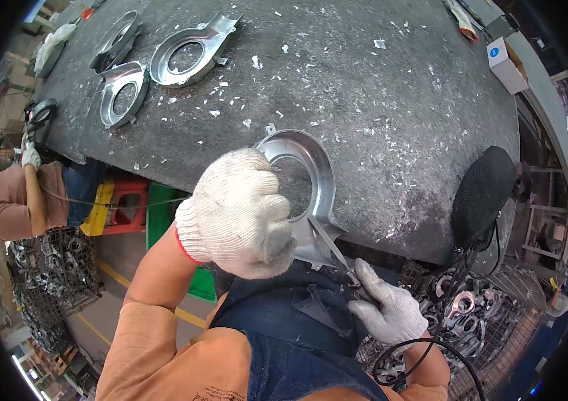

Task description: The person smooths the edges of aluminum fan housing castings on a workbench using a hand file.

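Observation:
A silver ring-shaped metal housing (324, 167) with a flared spout lies at the table's near edge, its spout towards me. My left hand (237, 210), in a white knit glove, is closed over the housing's left side. Its fingertips and the part of the rim beneath are hidden. My right hand (387, 304), also gloved, grips a slim, tapering metal file (333, 244). The file slants up and left, its tip against the housing where the spout meets the ring. The handle end is mostly hidden in my fingers.
Three similar housings (194, 57) lie at the table's far left, with metal flakes scattered over the dark table (391, 113). A black mesh-covered object (484, 197) with cables sits at right. A wire basket of metal parts (471, 314) stands below; a co-worker (23, 194) is at left.

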Demonstrator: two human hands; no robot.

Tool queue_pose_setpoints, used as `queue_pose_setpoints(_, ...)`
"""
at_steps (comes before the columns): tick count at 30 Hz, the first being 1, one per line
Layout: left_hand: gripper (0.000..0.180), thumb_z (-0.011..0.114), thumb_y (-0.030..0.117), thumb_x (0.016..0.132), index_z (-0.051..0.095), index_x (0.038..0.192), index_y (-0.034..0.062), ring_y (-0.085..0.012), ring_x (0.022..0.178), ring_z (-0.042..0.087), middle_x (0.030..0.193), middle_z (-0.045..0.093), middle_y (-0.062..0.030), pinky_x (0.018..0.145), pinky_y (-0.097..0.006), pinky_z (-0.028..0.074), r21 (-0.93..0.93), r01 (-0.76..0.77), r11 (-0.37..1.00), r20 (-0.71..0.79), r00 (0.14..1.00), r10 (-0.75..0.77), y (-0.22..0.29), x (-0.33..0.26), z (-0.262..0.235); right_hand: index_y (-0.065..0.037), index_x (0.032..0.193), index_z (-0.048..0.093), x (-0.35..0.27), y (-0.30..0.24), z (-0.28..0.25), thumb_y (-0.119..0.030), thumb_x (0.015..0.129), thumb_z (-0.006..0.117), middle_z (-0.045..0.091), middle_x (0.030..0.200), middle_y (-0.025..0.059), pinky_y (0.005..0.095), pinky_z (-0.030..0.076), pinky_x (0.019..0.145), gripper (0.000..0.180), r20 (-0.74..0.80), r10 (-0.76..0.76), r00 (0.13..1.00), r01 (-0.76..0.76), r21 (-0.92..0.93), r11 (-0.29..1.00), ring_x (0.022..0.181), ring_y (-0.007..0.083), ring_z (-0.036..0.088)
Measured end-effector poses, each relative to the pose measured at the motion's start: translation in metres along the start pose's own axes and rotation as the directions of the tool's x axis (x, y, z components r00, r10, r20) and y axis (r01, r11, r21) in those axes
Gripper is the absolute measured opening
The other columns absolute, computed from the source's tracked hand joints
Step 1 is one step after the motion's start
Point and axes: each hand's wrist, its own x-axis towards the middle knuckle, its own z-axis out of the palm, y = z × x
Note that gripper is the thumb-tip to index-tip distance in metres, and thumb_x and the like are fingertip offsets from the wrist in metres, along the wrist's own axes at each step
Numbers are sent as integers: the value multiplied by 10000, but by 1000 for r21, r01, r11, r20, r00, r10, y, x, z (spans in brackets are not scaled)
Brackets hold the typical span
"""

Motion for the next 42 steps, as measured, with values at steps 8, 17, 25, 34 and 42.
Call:
queue_pose_setpoints(8,289,853,259,587,590,565,140,-302,627,534,626,479,-40,622,-470,461,-31,10,999,-16,1000,-10,-6,-13,2,-146,1630,534,3,5,-1,-287,932,824,795,1185,181,433,631,950,769,-32,-93,995,88,-132,987,1085,368,782)
queue_pose_setpoints(17,1177,952,616,614,569,1491,-69,-494,1358,616,1380,683,-268,1233,-647,405,175,409,896,-71,913,-403,-16,-62,25,-318,1587,581,20,-38,-17,-369,960,793,730,928,164,471,632,672,664,9,-121,993,106,-542,834,773,364,770)
queue_pose_setpoints(25,1178,1013,553,514,633,1447,-57,-471,1373,621,1375,696,-268,1256,-581,414,81,491,868,-77,871,-485,-21,-69,35,-363,1602,540,22,-51,-18,-373,1006,745,696,899,196,483,614,584,631,48,-104,993,112,-606,788,701,375,761)
queue_pose_setpoints(34,1172,1018,536,514,642,1488,2,-458,1400,613,1401,705,-255,1264,-567,413,75,518,852,-40,856,-516,-20,-69,27,-345,1635,498,20,-62,-17,-391,1024,718,700,912,196,489,619,596,651,61,-71,996,94,-657,748,716,385,767)
queue_pose_setpoints(42,1094,1030,481,487,705,1429,31,-471,1405,602,1407,703,-250,1237,-503,458,32,610,792,-50,792,-608,-18,-65,32,-339,1658,433,51,-89,-15,-385,1061,668,722,926,219,525,629,599,644,15,-78,997,68,-659,749,705,436,774)
